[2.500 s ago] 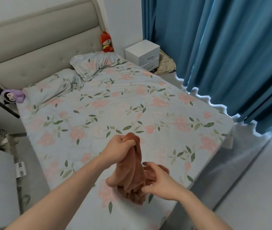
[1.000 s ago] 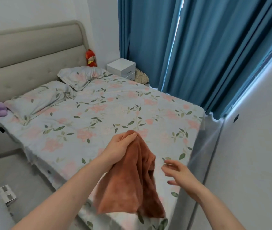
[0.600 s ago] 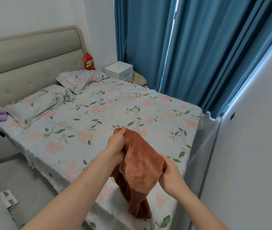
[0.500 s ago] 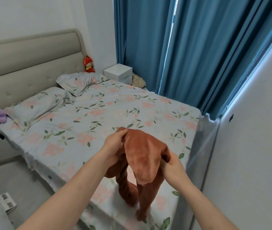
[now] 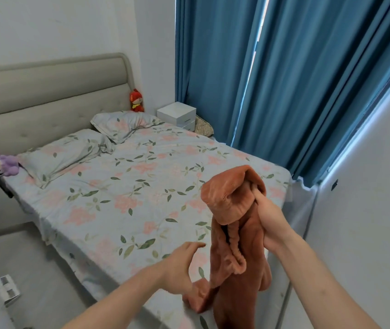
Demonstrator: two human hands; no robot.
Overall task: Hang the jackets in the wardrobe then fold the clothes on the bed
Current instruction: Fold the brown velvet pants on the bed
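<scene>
Floral bedding covers the bed (image 5: 122,186), with a purple plush (image 5: 2,165) at its left edge and two pillows (image 5: 89,143) by the headboard. Half a second ago both hands held the rust-brown garment (image 5: 234,224) up by its top; now the left hand (image 5: 182,269) has let go and dropped low, fingers loosely spread, touching a trailing end near the mattress edge (whether it grips is unclear). The right hand (image 5: 270,222) alone holds the garment aloft, fingers clamped round bunched fabric. Folding, I judge, is only beginning: the piece first needs straightening.
</scene>
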